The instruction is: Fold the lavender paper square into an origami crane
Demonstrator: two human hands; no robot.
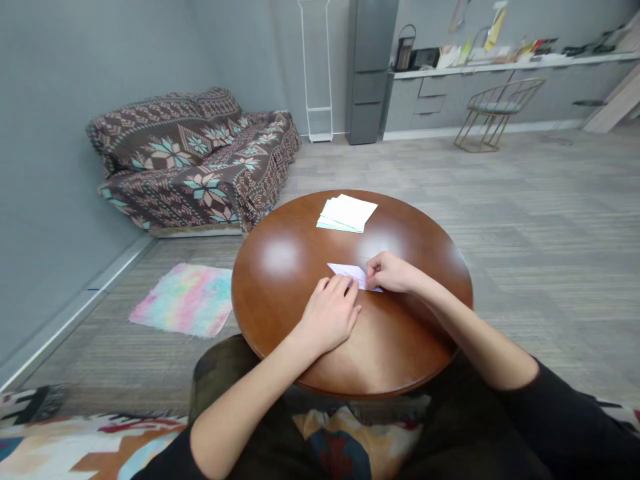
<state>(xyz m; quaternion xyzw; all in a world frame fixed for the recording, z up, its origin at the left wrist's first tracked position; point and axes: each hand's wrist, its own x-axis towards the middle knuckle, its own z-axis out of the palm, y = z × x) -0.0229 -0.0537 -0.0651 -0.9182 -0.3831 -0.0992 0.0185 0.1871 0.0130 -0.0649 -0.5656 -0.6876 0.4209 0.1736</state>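
Ann: You are far away from that desk [270, 307]. What can you see from there?

Ben: I look through the head camera. I see a light purple paper [354, 271] lying near the middle of the desk. The desk is round, brown and shiny.

Ann: What is the left hand [334, 313] doing?

Ben: I see it lying palm down, with its fingers spread a little. The fingertips touch the near side of the paper.

Ann: And the right hand [393, 272]?

Ben: Its fingers are curled up at the right end of the paper. I cannot tell if they pinch it or just press on it. The two hands are close, with a small gap between them.

Ann: Is anything else on the desk?

Ben: Yes, I see a small pile of pale sheets [349, 212] past the hands, near the far edge. The sheets lie a bit crooked on each other.

Ann: What is around it?

Ben: On the left I see a fluffy rug [185, 300] in pink, yellow and blue. Behind it is a sofa [200, 157] under a cover with big flowers.
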